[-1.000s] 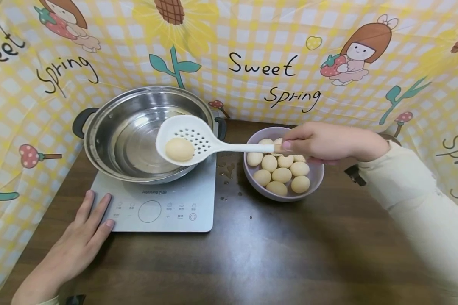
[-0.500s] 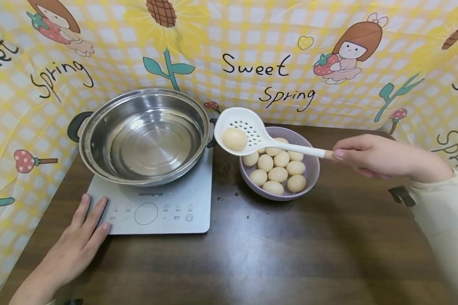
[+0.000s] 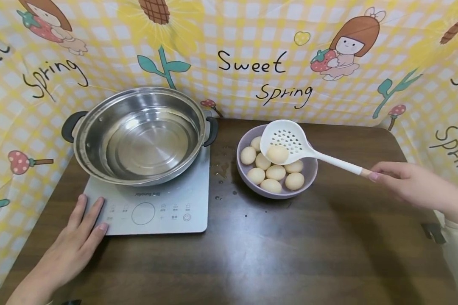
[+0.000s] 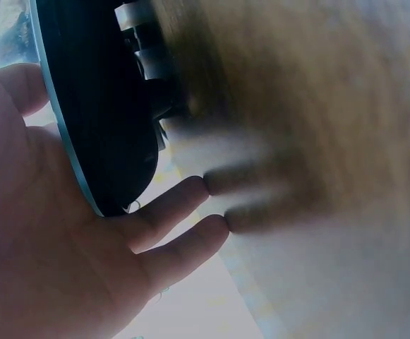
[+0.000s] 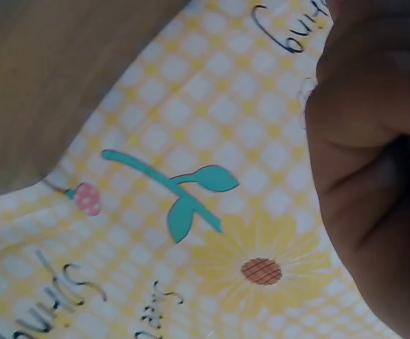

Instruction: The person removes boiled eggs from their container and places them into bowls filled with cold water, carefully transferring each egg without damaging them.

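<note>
In the head view my right hand point(image 3: 412, 186) grips the wooden end of a white slotted spoon point(image 3: 332, 162). The spoon's bowl is over a lilac bowl point(image 3: 244, 171) of eggs, with one egg point(image 3: 277, 153) lying in it. Beneath, several pale eggs point(image 3: 275, 173) fill the lilac bowl. My left hand point(image 3: 66, 245) rests at the left front corner of a white induction cooker point(image 3: 198, 207), fingers extended. In the left wrist view the cooker's edge runs against the palm, and two straight fingers point(image 4: 176, 258) reach down to the tabletop. The right wrist view shows curled fingers point(image 5: 360, 155); the spoon is hidden there.
A steel pot point(image 3: 149, 180) with black side handles stands on the cooker, apparently with water inside. Water drops point(image 3: 221, 169) dot the dark wooden table point(image 3: 252, 258) between cooker and bowl. A yellow checked cloth point(image 3: 244, 25) hangs behind and at both sides.
My right hand has moved right and nearer to me, bringing the spoon with its egg from above the pot to over the lilac bowl. The left hand has stayed on the cooker.
</note>
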Available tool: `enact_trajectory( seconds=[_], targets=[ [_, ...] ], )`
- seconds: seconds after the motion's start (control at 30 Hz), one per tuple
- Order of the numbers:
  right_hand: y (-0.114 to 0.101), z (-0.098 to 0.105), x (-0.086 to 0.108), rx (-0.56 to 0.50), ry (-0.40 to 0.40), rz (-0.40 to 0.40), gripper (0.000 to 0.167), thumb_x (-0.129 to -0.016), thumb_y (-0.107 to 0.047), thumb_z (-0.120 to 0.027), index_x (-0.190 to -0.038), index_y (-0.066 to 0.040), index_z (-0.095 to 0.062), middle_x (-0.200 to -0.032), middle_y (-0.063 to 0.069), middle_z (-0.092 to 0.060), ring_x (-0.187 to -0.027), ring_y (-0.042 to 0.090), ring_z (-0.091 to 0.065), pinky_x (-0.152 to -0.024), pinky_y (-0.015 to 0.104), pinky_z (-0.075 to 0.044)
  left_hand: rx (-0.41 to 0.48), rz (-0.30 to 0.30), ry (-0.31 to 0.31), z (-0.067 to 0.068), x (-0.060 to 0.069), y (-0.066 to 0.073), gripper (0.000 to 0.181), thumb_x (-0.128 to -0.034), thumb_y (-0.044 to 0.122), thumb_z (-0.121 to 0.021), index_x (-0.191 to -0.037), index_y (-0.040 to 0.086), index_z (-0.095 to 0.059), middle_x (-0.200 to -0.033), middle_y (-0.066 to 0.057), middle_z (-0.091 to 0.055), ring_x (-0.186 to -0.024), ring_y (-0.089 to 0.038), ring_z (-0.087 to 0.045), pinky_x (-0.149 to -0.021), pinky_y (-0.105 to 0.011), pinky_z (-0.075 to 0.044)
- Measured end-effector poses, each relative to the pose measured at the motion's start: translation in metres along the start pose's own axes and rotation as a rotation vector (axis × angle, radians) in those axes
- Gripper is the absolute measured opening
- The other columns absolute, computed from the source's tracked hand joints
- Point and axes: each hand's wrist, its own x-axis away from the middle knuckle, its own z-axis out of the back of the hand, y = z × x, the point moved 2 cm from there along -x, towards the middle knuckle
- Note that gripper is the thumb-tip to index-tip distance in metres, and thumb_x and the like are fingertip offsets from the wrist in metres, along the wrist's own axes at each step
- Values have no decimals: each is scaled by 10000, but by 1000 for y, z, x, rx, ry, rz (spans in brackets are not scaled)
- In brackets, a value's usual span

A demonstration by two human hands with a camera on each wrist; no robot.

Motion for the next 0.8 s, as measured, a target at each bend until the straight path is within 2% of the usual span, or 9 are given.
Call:
enact_trajectory(
  seconds=[0.23,0.43,0.53,0.67,0.73,0.8],
  targets=[
    [9,-15,9,98,152,33,226,-1080,-318,-511,-1112,-142,-648,-559,-16,-408,-427,109,-337,-365,277,-284,4,-5,2,-2,1,-2,649,-1115,311,-347,-1635,173,16,-1631,-108,279,-1385,-669,-19,-971,-817,-158],
    [7,-27,16,175,325,112,223,-1074,-270,-534,-1181,-103,-636,-622,-13,-425,-435,97,-307,-360,274,-289,7,4,-10,-3,1,-2,650,-1116,318,-341,-1633,168,24,-1626,-103,291,-1393,-660,-1,-976,-815,-155],
    [6,-32,22,200,458,176,210,-1046,-203,-587,-1200,-65,-627,-658,13,-530,-414,81,-312,-345,258,-297,5,6,-12,-3,1,-2,650,-1116,319,-339,-1633,166,24,-1625,-103,293,-1386,-668,-7,-971,-816,-160],
    [7,-38,29,201,625,263,229,-970,-117,-682,-1178,-34,-635,-694,9,-586,-420,43,-343,-356,214,-299,-1,-3,-1,-3,0,-2,649,-1116,312,-344,-1633,162,17,-1628,-120,282,-1387,-665,-6,-977,-814,-158],
    [8,-43,31,218,662,319,246,-973,-159,-686,-1171,-23,-633,-660,-20,-558,-435,3,-352,-367,188,-308,-5,-7,4,-3,0,-2,649,-1116,309,-344,-1633,162,18,-1628,-122,281,-1384,-670,-5,-977,-816,-154],
    [10,-48,30,254,675,396,328,-1020,-296,-631,-1158,2,-628,-644,-26,-547,-449,-26,-359,-359,169,-326,-7,-9,8,-2,0,-2,648,-1116,306,-344,-1633,163,19,-1628,-123,281,-1380,-673,-5,-978,-816,-150]
  ],
)
